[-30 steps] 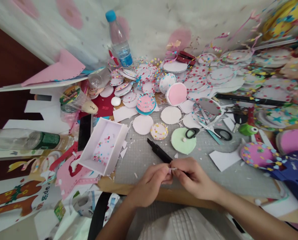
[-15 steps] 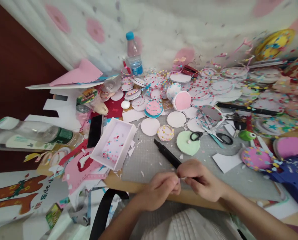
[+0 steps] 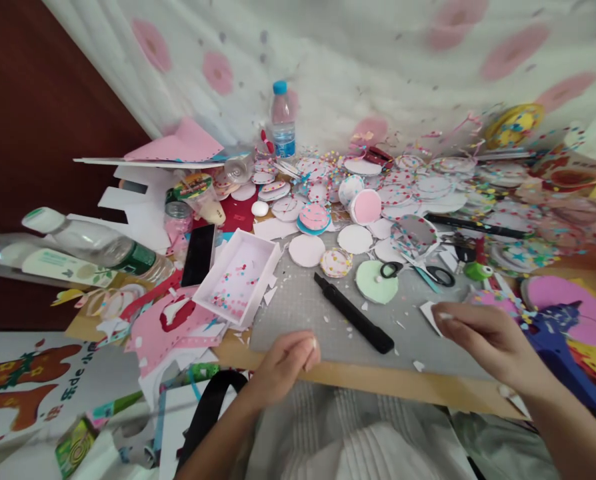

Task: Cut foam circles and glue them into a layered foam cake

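Observation:
My left hand (image 3: 289,359) hovers at the table's front edge with its fingers curled together. Whatever it may pinch is too small to make out. Farther right, my right hand (image 3: 481,333) is closed, thumb against fingers, in front of a white paper scrap (image 3: 429,317) that it partly covers. I cannot tell whether it holds anything. Between the hands lies a black utility knife (image 3: 355,315) on the grey cutting mat (image 3: 298,320). Behind the knife are a pale green disc (image 3: 377,283), a small disc with yellow dots (image 3: 336,263) and scissors (image 3: 418,267).
A white box (image 3: 273,273) with small coloured dots inside stands left of the mat, beside a phone (image 3: 199,255). Decorated discs crowd the back around an upright water bottle (image 3: 283,123). A blue glue-gun-like tool (image 3: 561,347) lies at right; bottles (image 3: 103,247) lie at left.
My hands were together over the knife's handle, pinching something thin and pale. They have parted: the right moved right to the paper scrap, the left slightly left. The whole knife now shows.

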Available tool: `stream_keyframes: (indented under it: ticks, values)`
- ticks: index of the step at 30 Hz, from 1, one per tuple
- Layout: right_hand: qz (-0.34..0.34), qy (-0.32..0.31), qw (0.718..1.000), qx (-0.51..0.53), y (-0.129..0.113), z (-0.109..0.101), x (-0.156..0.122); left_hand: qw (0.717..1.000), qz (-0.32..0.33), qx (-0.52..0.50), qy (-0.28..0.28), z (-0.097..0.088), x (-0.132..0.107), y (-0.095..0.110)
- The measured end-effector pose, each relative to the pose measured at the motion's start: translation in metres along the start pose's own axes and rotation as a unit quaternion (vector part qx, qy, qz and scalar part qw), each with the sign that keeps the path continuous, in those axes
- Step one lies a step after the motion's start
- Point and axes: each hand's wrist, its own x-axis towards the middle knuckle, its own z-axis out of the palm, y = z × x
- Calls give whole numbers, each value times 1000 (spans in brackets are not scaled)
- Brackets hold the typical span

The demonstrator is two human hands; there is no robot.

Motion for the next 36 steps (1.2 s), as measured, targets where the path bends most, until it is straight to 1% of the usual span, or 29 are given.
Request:
stream_keyframes:
  ticks: [3,5,6,8,10,11,13,16,18,22,25,27,29,32,34,36]
  values:
    - [1,-35,992,-118,14,-5,-3,996,25,70,57,-15,5,8]
    - [-2,-34,983,-183,19,-2,-3,986,54,135,79,-20,15,13]
    - [-1,-34,981,-193,19,1,-1,979,76,169,83,-21,22,16]
    - [8,-50,985,-162,9,8,5,958,135,239,82,-21,38,21]
    - [11,-71,993,-91,-8,17,18,929,210,297,71,-20,56,24]
    - [8,-82,995,-53,-17,22,26,913,247,320,63,-18,66,25]
    - [-19,-95,995,8,-31,33,46,877,311,362,44,-16,82,25]
    - [-57,-97,993,30,-36,48,70,830,367,420,32,-16,99,21]
    - [-83,-93,992,23,-31,55,77,812,383,438,37,-17,105,17]
    - [-125,-80,988,34,-19,63,76,813,387,433,40,-17,108,8]
    - [-142,-80,985,53,-14,64,71,807,395,438,11,-16,108,3]
    - [-140,-77,985,70,-13,65,69,804,406,434,-5,-17,109,1]
    - [-133,-70,985,88,-12,66,69,811,412,416,-1,-18,108,0]
    - [-126,-59,985,105,-11,68,69,830,407,380,17,-20,108,0]
    - [-131,-64,984,104,-10,70,70,841,402,361,19,-21,108,1]
    - [-142,-70,983,90,-9,72,69,846,399,353,19,-21,107,2]
